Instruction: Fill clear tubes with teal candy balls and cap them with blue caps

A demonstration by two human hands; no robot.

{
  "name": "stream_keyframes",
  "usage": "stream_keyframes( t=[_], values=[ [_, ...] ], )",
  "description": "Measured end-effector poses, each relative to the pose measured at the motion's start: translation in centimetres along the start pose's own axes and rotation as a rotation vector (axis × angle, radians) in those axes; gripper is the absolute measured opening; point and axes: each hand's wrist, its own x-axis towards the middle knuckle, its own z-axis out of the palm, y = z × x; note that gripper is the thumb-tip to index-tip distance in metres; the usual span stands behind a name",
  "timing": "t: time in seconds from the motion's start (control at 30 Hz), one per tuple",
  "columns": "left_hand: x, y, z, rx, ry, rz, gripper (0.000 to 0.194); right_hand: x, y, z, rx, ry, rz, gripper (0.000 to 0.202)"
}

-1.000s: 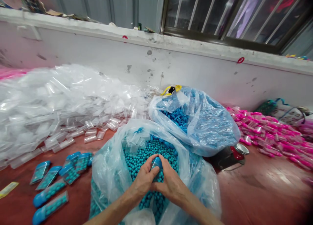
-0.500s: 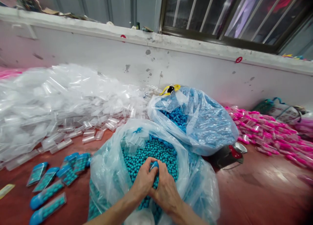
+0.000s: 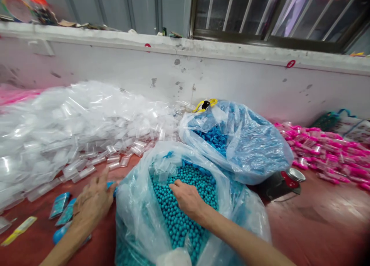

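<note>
At the back there is a white wall [image 3: 245,81], and along its top runs a ledge [image 3: 237,52]. The ledge bears a red sticker [image 3: 290,64] with the number 3. Above it, to the right, is a barred window [image 3: 243,15]. On the red surface [image 3: 318,219] are a pink heap [image 3: 320,148], a dark can [image 3: 279,185] and a yellow strip [image 3: 19,230].

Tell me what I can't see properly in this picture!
In the head view:
Parts of the blue-capped containers, behind the left hand.
Anything inside the curled right hand, which blocks the view.
The rest of the pink pile, cut off by the right edge.
</note>
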Motion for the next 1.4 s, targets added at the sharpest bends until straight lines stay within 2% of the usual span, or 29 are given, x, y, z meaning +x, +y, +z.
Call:
stream_keyframes(
  t=[0.07, 0.1, 0.2, 0.3, 0.4, 0.5, 0.6, 0.67, 0.73, 0.9, 1.0, 1.1, 1.2, 1.3, 1.4],
  values=[
    [-0.5, 0.9, 0.2, -0.08, 0.089, 0.071, 0.045, 2.1, -0.9, 0.5, -0.091, 0.053, -0.054, 0.035],
    [-0.9, 1.9, 0.3, -0.162, 0.081, 0.103, 0.043, 3.0, -1.2, 0.9, -0.125, 0.072, -0.065, 0.038],
    [-2.2, 5.4, 1.4, -0.448, -0.103, 0.167, 0.039, 4.5, -1.1, 1.9, -0.2, 0.07, -0.081, 0.038],
    [-2.9, 8.6, 3.5, -0.613, -0.302, 0.136, 0.045, 3.8, -0.2, 2.5, -0.206, 0.026, -0.087, 0.026],
    [-2.7, 11.0, 5.9, -0.526, -0.439, 0.132, 0.049, 1.5, 0.8, 2.3, -0.092, -0.03, -0.082, 0.021],
    [-2.3, 12.6, 7.4, -0.423, -0.591, 0.189, 0.036, -1.2, 1.9, 1.1, 0.051, -0.064, -0.062, 0.03],
    [-2.2, 13.5, 7.9, -0.401, -0.646, 0.221, 0.026, -3.2, 3.5, -0.1, 0.031, -0.104, 0.168, 0.028],
    [-2.6, 14.0, 7.9, -0.391, -0.665, 0.244, 0.026, -4.0, 4.8, -0.6, -0.049, -0.139, 0.373, 0.025],
    [-3.2, 14.7, 7.8, -0.383, -0.679, 0.259, 0.027, -4.2, 5.9, -0.5, -0.091, -0.159, 0.482, 0.026],
    [-4.8, 17.5, 8.5, -0.397, -0.687, 0.262, 0.023, -2.9, 7.3, 1.0, -0.019, -0.17, 0.436, 0.03],
    [-4.9, 19.0, 9.2, -0.459, -0.697, 0.26, 0.022, -2.3, 7.9, 1.6, 0.041, -0.177, 0.394, 0.034],
    [-4.2, 19.3, 9.6, -0.511, -0.742, 0.244, 0.02, -2.3, 8.6, 1.7, 0.083, -0.174, 0.392, 0.034],
    [-3.1, 17.8, 9.1, -0.482, -0.785, 0.236, 0.019, -2.7, 8.9, 1.5, 0.107, -0.157, 0.403, 0.031],
    [-2.1, 16.2, 8.2, -0.374, -0.763, 0.271, 0.011, -2.7, 8.9, 1.4, 0.108, -0.114, 0.437, 0.029],
    [-1.8, 16.2, 7.8, -0.258, -0.731, 0.298, 0.012, -2.1, 8.8, 1.7, 0.096, -0.073, 0.501, 0.032]
  ],
)
